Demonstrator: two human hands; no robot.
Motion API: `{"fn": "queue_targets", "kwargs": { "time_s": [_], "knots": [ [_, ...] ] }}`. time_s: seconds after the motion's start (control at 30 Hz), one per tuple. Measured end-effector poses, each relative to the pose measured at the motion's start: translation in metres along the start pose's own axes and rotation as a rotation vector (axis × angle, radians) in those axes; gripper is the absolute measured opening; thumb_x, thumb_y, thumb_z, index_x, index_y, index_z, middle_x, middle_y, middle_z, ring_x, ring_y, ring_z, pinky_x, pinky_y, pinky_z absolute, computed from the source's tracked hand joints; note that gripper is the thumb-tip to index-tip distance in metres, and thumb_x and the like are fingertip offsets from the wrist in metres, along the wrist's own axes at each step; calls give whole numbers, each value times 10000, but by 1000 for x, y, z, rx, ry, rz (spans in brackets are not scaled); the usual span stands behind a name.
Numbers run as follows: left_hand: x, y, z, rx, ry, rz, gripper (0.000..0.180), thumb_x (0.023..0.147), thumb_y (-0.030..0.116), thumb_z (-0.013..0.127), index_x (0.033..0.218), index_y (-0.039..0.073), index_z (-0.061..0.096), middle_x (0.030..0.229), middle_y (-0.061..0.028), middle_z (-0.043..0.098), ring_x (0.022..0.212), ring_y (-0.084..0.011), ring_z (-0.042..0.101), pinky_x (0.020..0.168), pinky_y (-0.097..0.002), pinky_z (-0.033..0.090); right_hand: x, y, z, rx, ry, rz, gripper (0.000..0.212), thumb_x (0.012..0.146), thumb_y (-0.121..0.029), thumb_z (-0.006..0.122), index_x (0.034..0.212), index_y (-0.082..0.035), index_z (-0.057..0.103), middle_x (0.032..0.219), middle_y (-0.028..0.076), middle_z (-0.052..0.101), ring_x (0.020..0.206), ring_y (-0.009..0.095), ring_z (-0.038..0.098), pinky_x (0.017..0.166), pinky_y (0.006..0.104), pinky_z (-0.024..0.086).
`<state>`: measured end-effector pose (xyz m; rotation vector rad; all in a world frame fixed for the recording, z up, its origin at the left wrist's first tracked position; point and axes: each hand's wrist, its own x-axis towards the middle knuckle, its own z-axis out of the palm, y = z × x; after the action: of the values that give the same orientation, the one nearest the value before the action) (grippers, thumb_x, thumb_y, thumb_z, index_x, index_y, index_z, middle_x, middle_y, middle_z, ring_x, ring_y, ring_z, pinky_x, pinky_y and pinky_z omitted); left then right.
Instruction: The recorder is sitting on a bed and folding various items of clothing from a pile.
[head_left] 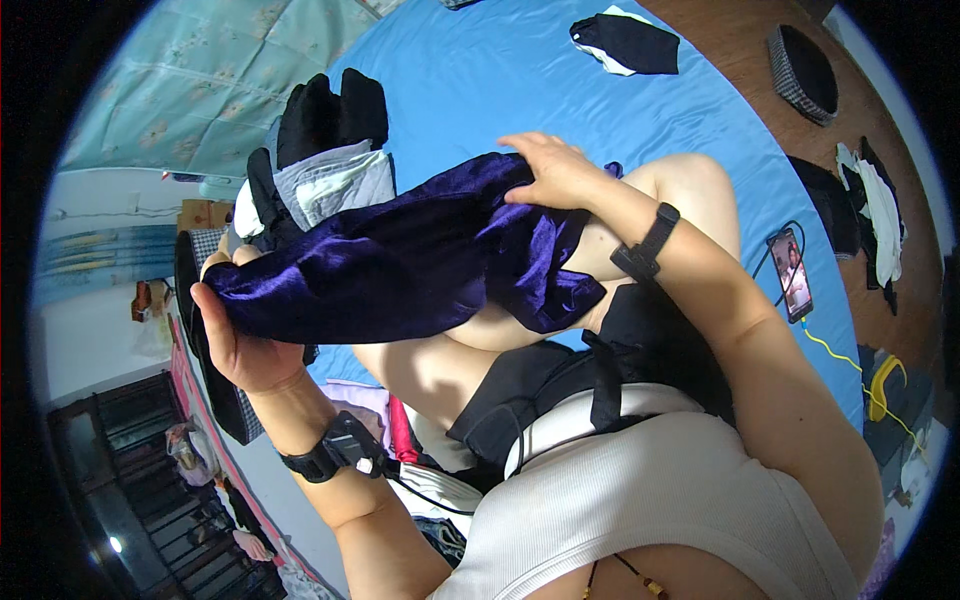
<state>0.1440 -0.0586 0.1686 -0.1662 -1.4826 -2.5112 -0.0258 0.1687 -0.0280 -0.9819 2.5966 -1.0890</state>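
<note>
A dark purple velvet garment (370, 265) stretches across my lap, shiny and loosely wrinkled. At its left end my left hand (245, 335) grips the cloth, thumb in front and the other fingers mostly hidden behind it. My right hand (555, 172) rests on the garment's right part, fingers extended and thumb apart. Below that hand the loose end of the velvet hangs in folds over my bare legs. What kind of garment it is, I cannot tell.
Beyond the velvet, folded dark and grey clothes (335, 185) are stacked on the blue bedsheet (480, 90). A folded black-and-white garment (630, 45) lies farther off. At the right, a phone (792, 275) has a yellow cable attached. A checked basket (803, 75) stands on the wooden floor.
</note>
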Motion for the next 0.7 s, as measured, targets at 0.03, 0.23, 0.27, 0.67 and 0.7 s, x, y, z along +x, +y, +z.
{"fn": "queue_targets", "kwargs": {
  "time_s": [0.03, 0.23, 0.27, 0.67, 0.7],
  "knots": [
    [1, 0, 4, 4, -117, -14, 291, 897, 338, 384, 1003, 79, 464, 956, -107, 530, 929, -256, 507, 841, -423, 390, 2, -3, 4, -51, -74, -63, 620, 656, -326, 675, 1203, -170, 427, 1163, 107, 479, 1091, 307, 433, 882, 459, 358],
    [6, 10, 18, 263, 89, 88, 305, 878, 311, 446, 1020, 49, 514, 1001, -110, 548, 966, -248, 517, 868, -394, 399, 19, 31, -4, 121, -10, 52, 330, 746, -206, 504, 1047, -80, 552, 965, 199, 571, 902, 335, 550, 774, 387, 440],
    [8, 17, 15, 271, 93, 93, 305, 878, 311, 446, 1020, 49, 514, 1001, -110, 548, 966, -248, 517, 868, -394, 399, 26, 39, -21, 228, 136, 166, 318, 752, -211, 499, 1021, -51, 553, 914, 192, 585, 798, 331, 578, 710, 384, 463],
    [96, 85, -19, 1034, 456, 481, 192, 827, 217, 579, 733, 51, 563, 661, 13, 511, 562, -32, 452, 456, -180, 321, 39, -62, -295, 91, 803, -193, 225, 833, -224, 487, 816, -13, 564, 625, 0, 520, 573, 73, 454, 516, 242, 382],
    [97, 91, -1, 914, 483, 578, 190, 824, 216, 582, 742, 46, 561, 660, 13, 512, 548, -37, 457, 459, -176, 337, 37, -69, -303, 172, 821, -301, 218, 826, -217, 505, 805, -9, 566, 618, -6, 517, 574, 69, 450, 517, 239, 380]
  ]
}}
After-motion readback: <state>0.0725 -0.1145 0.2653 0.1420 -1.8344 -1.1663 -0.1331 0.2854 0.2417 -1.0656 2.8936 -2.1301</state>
